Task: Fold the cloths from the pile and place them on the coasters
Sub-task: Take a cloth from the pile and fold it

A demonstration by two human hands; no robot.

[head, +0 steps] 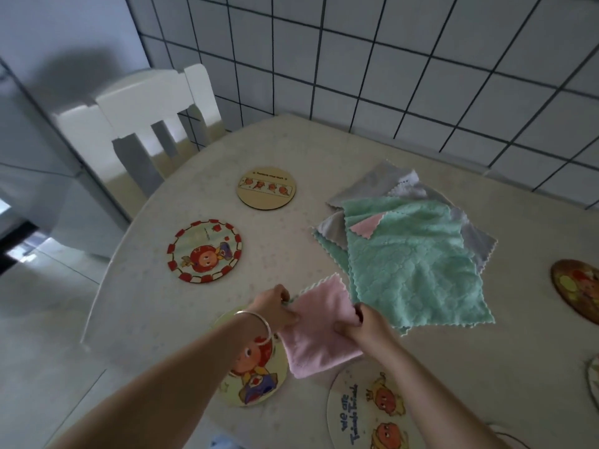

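Backdrop: white tiled wall (pixel 389 76) with dark grout behind the far counter edge; white chair (pixel 139 111) at the far left corner; pale floor off the left edge.
Counter: pale speckled counter (pixel 324 147), rounded along its left edge.
Red-bordered coaster (pixel 205 250): round, near the left edge, cartoon figure on top, nothing on it.
Wooden coaster (pixel 266 188): round, farther back toward the far edge, row of small figures, bare.
Near-left coaster (pixel 256 367): round, by the near left edge, partly under the left forearm and the pink cloth's left side.
Left hand (pixel 275 307): bangle (pixel 256 322) at the wrist; fingers curled, pinching the left edge of the pink cloth.
Pink cloth (pixel 319 332): folded, mid-counter toward the near edge, held between both hands, lower part lying on the counter.
Lettered coaster (pixel 366 413): large, round, at the near edge just below the pink cloth, uncovered.
Right hand (pixel 363 325): fingers curled, gripping the right edge of the pink cloth.
Pile (pixel 411 241): unfolded green, grey and pink cloths, overlapping, right of centre toward the far edge, green one on top.
Brown coaster (pixel 578 290): at the right edge, cut off by the frame.
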